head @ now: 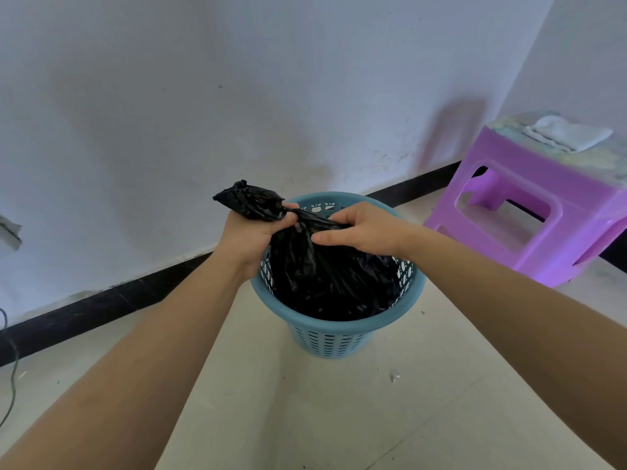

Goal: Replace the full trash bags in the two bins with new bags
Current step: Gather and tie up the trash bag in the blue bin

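A blue perforated plastic bin [339, 337] stands on the tiled floor near the wall. A black trash bag [325, 279] fills it, its top gathered into a twisted neck above the rim. My left hand [252, 237] is closed around that neck, and the bag's loose end sticks out above my fist. My right hand [363, 232] pinches the bag's neck just to the right, over the bin's far side. Only one bin is in view.
A purple plastic stool [529, 212] stands to the right of the bin with a folded white cloth [566, 134] on top. A white wall with black skirting runs behind. A dark cable [10, 368] lies at the far left. A small scrap [393, 377] lies on the floor.
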Demonstrator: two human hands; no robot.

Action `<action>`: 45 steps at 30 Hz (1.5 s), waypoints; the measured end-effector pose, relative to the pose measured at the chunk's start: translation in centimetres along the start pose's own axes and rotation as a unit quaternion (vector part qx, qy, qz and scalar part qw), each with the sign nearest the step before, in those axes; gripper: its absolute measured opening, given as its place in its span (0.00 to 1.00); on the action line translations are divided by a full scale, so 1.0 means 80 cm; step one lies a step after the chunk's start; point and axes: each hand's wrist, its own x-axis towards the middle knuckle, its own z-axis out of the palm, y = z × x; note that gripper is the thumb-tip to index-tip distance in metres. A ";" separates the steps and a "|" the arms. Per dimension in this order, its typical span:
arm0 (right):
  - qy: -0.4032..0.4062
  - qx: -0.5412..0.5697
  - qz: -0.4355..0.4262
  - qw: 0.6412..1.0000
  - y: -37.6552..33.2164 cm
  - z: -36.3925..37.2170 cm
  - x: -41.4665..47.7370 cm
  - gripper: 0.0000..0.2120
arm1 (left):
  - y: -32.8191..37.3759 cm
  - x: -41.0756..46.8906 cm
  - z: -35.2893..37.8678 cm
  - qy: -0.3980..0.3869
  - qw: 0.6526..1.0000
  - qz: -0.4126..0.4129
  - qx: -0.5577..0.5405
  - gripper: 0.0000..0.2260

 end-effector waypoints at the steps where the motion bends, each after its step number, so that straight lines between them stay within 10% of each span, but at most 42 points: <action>1: 0.000 -0.017 0.005 1.000 0.002 0.001 0.000 0.12 | 0.000 0.000 0.003 -0.002 1.000 -0.010 -0.019 0.09; 12: -0.092 0.010 0.079 0.993 0.007 0.006 -0.009 0.19 | -0.008 -0.004 0.017 -0.013 0.984 -0.059 -0.170 0.07; 16: 0.066 -0.012 0.044 0.997 0.019 0.010 0.001 0.13 | -0.012 -0.003 0.011 -0.044 0.986 -0.047 -0.156 0.06; 23: 0.089 0.044 -0.018 0.995 0.019 0.018 0.007 0.02 | -0.009 -0.009 0.010 -0.049 0.988 -0.040 -0.138 0.04; 33: 0.263 0.173 -0.008 0.949 0.000 0.000 0.016 0.05 | 0.011 -0.008 0.020 -0.017 0.996 -0.007 -0.086 0.08; 39: 0.285 0.427 -0.031 0.858 -0.021 -0.018 0.013 0.09 | 0.012 -0.008 0.027 0.021 0.993 -0.046 -0.102 0.09; 45: 0.340 -0.051 0.008 0.939 0.032 -0.016 0.012 0.05 | -0.005 0.001 0.018 0.024 0.987 -0.142 -0.066 0.07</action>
